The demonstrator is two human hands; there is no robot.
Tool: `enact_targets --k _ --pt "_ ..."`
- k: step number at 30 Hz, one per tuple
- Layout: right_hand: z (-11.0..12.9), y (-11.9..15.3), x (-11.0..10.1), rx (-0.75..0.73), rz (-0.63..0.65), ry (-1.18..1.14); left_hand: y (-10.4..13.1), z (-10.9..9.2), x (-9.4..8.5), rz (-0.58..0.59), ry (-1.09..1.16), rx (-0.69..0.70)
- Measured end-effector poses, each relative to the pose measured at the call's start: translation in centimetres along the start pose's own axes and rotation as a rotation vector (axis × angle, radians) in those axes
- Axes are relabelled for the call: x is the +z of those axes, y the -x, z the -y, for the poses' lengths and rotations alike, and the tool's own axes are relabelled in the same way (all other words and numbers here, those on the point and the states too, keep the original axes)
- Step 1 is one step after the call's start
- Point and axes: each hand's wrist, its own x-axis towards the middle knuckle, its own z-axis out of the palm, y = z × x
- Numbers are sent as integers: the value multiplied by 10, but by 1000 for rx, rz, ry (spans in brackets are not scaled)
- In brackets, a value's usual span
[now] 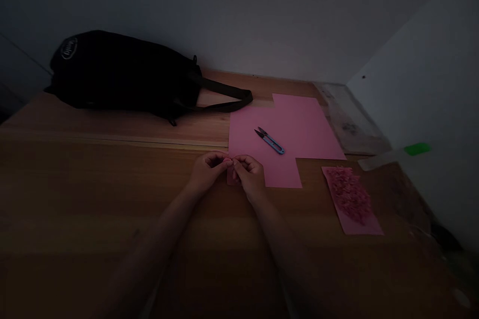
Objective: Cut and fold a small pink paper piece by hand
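My left hand (pixel 208 171) and my right hand (pixel 248 173) meet fingertip to fingertip near the middle of the table. Between them they pinch a small pink piece (pixel 226 160); its kind is too small and dim to make out. Beneath and behind the hands lies a pink sheet of paper (pixel 310 124) with stepped edges. Thread snips (pixel 270 140) with blue handles and dark blades rest on that sheet, blades pointing up and left. Off to the right, a pile of small pink curled bits (pixel 349 194) covers much of a smaller pink paper (pixel 364 227).
A black bag (pixel 127 75) lies along the wall at the back left, its strap (pixel 228 97) reaching the pink sheet. At the right are a clear plastic bag (pixel 344 114) and a green tab (pixel 417 149) on a pale strip. The wooden table (pixel 93 199) meets walls behind and right.
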Motion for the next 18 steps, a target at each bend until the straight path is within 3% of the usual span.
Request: enact_targets --k 18 --pt "1 1 0 -14 27 2 0 0 0 -3 -17 -1"
